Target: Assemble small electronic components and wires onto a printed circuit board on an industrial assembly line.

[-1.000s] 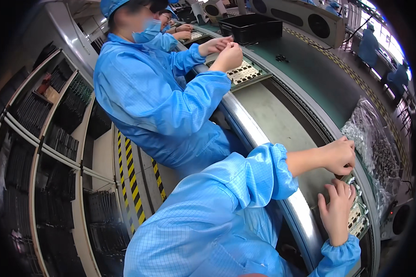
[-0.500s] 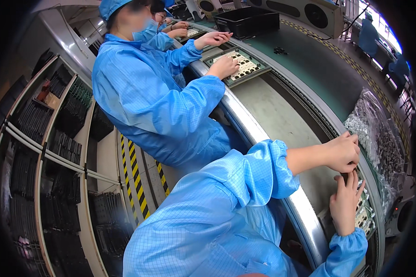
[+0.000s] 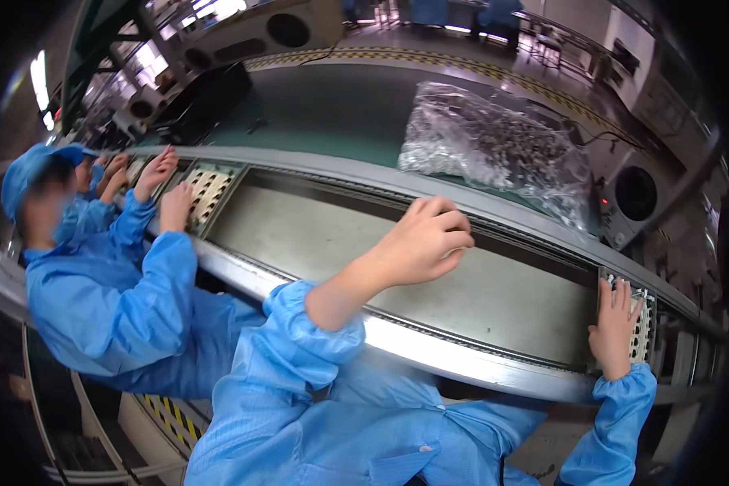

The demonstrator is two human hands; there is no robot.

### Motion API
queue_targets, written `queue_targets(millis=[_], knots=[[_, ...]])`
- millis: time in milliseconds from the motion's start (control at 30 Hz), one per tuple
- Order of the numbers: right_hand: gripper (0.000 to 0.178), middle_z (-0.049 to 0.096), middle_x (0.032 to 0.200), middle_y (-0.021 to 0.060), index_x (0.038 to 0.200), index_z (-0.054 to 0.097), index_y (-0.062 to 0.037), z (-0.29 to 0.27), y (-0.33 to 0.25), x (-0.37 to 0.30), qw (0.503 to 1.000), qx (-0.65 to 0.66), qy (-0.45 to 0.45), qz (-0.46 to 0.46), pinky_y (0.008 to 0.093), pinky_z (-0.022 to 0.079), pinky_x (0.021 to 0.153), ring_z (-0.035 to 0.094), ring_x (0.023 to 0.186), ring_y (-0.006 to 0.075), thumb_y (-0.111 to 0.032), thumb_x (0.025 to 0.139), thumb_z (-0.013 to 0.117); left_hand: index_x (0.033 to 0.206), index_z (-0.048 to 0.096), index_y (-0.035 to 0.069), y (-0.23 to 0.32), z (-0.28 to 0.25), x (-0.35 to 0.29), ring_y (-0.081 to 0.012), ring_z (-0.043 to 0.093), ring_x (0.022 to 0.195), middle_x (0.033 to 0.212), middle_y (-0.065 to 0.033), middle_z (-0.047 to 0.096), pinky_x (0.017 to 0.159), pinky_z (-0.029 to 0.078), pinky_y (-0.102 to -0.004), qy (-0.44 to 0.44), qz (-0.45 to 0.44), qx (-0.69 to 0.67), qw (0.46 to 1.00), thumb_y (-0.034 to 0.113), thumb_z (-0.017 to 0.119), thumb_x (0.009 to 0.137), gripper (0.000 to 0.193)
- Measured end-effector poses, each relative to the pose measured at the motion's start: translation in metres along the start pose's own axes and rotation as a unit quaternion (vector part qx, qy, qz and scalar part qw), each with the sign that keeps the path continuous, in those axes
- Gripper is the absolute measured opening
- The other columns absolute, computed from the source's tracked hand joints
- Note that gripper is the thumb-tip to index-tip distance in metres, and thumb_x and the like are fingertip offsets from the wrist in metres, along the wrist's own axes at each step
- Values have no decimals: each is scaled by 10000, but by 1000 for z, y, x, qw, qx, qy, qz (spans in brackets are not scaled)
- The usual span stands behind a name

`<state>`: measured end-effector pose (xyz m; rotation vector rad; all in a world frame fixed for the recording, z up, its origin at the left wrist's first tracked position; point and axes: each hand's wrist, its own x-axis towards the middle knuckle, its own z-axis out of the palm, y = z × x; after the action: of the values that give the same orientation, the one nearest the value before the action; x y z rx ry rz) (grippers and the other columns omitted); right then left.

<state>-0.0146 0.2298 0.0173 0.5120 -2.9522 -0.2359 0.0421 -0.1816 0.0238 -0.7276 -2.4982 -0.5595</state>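
Observation:
My left hand hangs over the bare middle stretch of the conveyor, its fingers curled together. Anything between those fingertips is hidden. At the right end of that stretch, my right hand lies with fingers spread on the left edge of a tray of cream-coloured parts with dark round spots. My fingers cover some of the parts. Beyond the conveyor's far rail lies a clear plastic bag full of small silvery pieces.
A co-worker in blue sits to the left, with a hand on a similar tray. A black bin stands at the back left on the green surface. A speaker-like box is at the far right. The metal rail runs along my front.
The view has swung to the right. My hands, close together near the tray before, are now well apart: the left has moved away leftward over the conveyor, while the right stays by the tray.

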Motion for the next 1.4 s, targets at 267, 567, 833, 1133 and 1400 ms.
queue_targets(millis=[267,567,833,1133,1400], knots=[[1076,394,1547,117,1549,326,-246,56,176,-15,921,-174,-44,347,648,303,1134,331,1467,311,-188,652,918,1000,719,118,6,0,-4,-272,528,1157,1113,-15,639,963,421,-432,-38,-12,5,999,116,702,812,189],[329,614,1247,39,1172,691,-262,93,327,-45,814,-325,-7,481,579,474,903,603,1143,294,-337,852,693,1061,702,112,-11,-12,7,-296,553,1162,1145,-53,656,1027,397,-466,-83,-42,26,995,78,690,789,275],[301,624,1230,133,1114,737,-109,105,365,-4,728,-370,61,575,711,275,1071,511,1251,356,-229,975,498,988,697,31,-22,-38,-2,-304,567,1041,1028,-98,663,949,441,-383,-14,-130,99,986,-19,662,843,157],[253,573,1262,148,1166,684,-114,135,493,-34,693,-367,17,620,748,283,1073,479,1282,368,-214,1001,520,1141,695,18,-110,-91,-100,-239,622,1080,1093,-95,695,962,455,-339,126,-311,227,914,107,595,986,205],[218,675,1110,133,1035,738,-122,167,602,-48,677,-494,56,543,662,373,997,587,1146,350,-221,946,565,1203,694,26,-87,-106,-151,-172,624,1100,1197,-67,699,940,453,-283,333,-444,105,826,230,566,1009,309]])
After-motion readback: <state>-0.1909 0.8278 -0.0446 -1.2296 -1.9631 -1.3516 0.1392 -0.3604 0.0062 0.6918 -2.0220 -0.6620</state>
